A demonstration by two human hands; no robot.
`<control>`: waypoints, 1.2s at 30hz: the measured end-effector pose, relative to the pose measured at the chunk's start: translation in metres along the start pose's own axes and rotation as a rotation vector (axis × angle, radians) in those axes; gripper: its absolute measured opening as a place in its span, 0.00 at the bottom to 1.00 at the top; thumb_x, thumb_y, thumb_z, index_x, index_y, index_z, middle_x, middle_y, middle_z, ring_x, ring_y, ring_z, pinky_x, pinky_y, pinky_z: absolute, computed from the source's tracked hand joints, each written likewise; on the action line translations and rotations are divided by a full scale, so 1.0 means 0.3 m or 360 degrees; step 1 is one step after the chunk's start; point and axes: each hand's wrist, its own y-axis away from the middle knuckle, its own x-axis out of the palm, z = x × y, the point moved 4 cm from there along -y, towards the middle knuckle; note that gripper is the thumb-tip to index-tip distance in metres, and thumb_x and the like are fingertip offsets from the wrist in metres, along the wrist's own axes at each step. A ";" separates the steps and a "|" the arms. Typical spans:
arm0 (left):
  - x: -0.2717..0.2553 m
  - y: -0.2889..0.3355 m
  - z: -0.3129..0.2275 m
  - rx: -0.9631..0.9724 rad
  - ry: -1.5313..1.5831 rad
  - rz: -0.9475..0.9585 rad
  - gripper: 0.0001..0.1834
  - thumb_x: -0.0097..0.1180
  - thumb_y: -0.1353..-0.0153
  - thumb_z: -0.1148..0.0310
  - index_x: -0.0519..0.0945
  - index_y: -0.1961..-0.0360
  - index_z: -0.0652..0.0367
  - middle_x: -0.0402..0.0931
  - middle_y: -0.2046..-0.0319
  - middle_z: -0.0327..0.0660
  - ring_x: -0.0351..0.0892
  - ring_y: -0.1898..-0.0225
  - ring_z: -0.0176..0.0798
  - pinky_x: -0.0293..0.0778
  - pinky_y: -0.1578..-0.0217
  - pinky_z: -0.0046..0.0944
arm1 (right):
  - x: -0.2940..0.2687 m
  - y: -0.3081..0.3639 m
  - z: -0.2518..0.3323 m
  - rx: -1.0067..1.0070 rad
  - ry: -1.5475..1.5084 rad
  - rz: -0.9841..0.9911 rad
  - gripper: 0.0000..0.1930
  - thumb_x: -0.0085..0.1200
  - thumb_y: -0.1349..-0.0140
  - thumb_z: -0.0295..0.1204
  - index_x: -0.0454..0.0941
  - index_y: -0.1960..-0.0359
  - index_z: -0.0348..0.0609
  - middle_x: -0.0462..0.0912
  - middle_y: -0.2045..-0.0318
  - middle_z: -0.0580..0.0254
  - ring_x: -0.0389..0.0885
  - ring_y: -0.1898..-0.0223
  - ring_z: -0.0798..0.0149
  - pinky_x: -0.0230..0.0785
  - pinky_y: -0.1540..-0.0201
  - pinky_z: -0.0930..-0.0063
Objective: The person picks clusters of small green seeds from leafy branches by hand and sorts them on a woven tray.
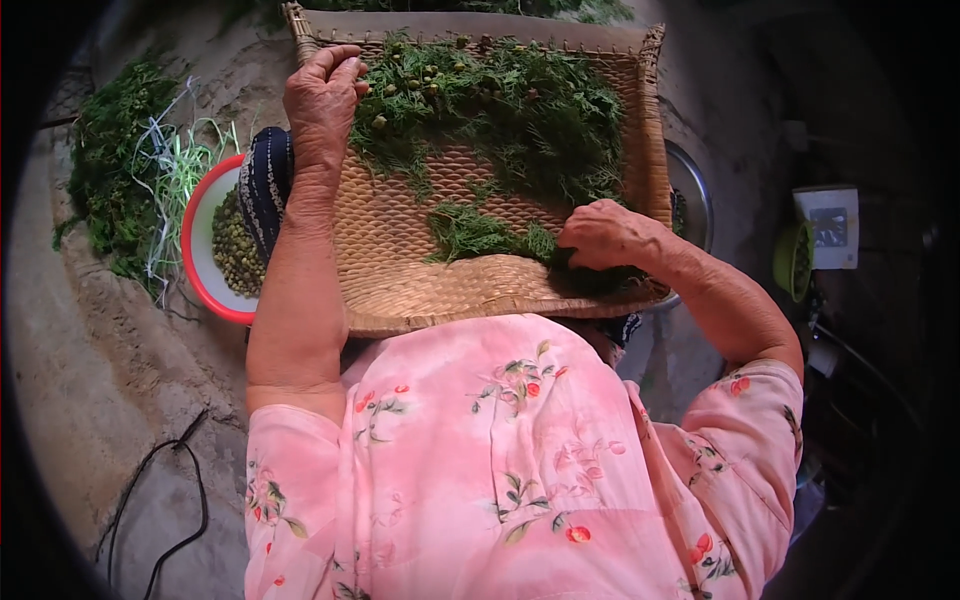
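Note:
A woven wicker tray (390,270) lies across my lap, with feathery green sprigs (500,100) heaped over its far half. Small round yellowish-green cones show among them, mostly at the far left. My left hand (325,100) is at the tray's far left side, fingers pinched together beside the heap; whatever is between them is too small to make out. Low on the right, my right hand (615,235) is closed on a green sprig, its fingertips partly hidden. Next to it, a smaller clump of sprigs (470,232) rests on the bare weave.
Left of the tray stands a red-rimmed white basin (197,262) holding many small green cones (235,250). Beyond it are a pile of greenery (115,165) and pale plastic strands (180,170). A metal basin (700,200) peeks out at right. A black cable (200,490) lies on the floor.

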 end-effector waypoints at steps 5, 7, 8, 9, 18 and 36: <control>0.002 -0.002 0.010 0.0007 -0.0002 0.0044 0.09 0.53 0.40 0.71 0.79 0.60 0.59 0.79 0.71 0.37 0.77 0.74 0.26 0.74 0.76 0.24 | -0.041 0.027 -0.013 0.0148 -0.0107 -0.0198 0.13 0.58 0.52 0.36 0.77 0.67 0.42 0.76 0.60 0.56 0.73 0.53 0.54 0.69 0.57 0.60; 0.009 -0.002 0.007 0.0003 0.0022 0.0065 0.08 0.52 0.40 0.71 0.79 0.60 0.59 0.79 0.71 0.36 0.77 0.75 0.25 0.74 0.76 0.24 | -0.090 0.021 -0.017 0.0290 -0.0305 -0.0520 0.24 0.61 0.53 0.33 0.71 0.52 0.42 0.65 0.46 0.51 0.64 0.45 0.47 0.62 0.49 0.58; 0.014 -0.003 0.003 -0.0005 0.0010 0.0069 0.08 0.52 0.40 0.71 0.79 0.60 0.59 0.79 0.71 0.36 0.77 0.75 0.26 0.74 0.76 0.24 | -0.094 0.019 -0.025 0.0343 -0.0285 -0.0736 0.28 0.60 0.52 0.33 0.67 0.48 0.44 0.63 0.44 0.49 0.61 0.43 0.45 0.61 0.47 0.58; 0.019 -0.002 -0.002 -0.0014 -0.0006 0.0076 0.08 0.52 0.40 0.71 0.79 0.60 0.59 0.79 0.71 0.36 0.77 0.75 0.26 0.74 0.76 0.24 | -0.085 0.012 -0.036 0.0396 -0.0266 -0.0953 0.31 0.60 0.51 0.33 0.64 0.44 0.45 0.61 0.43 0.46 0.59 0.41 0.43 0.60 0.44 0.58; 0.021 0.013 -0.004 -0.0048 -0.0126 0.0064 0.08 0.53 0.41 0.73 0.80 0.61 0.57 0.79 0.72 0.35 0.76 0.76 0.23 0.75 0.77 0.23 | -0.028 -0.082 0.108 -0.0163 -0.0576 -0.0282 0.15 0.55 0.49 0.35 0.73 0.61 0.42 0.75 0.64 0.49 0.74 0.57 0.50 0.69 0.58 0.60; 0.029 0.007 0.005 -0.0131 -0.0056 0.0138 0.09 0.53 0.41 0.73 0.79 0.60 0.58 0.78 0.72 0.35 0.74 0.77 0.22 0.71 0.79 0.22 | 0.007 0.019 0.106 -0.0065 -0.0472 -0.0120 0.14 0.50 0.45 0.29 0.69 0.58 0.37 0.73 0.64 0.51 0.73 0.60 0.49 0.66 0.59 0.59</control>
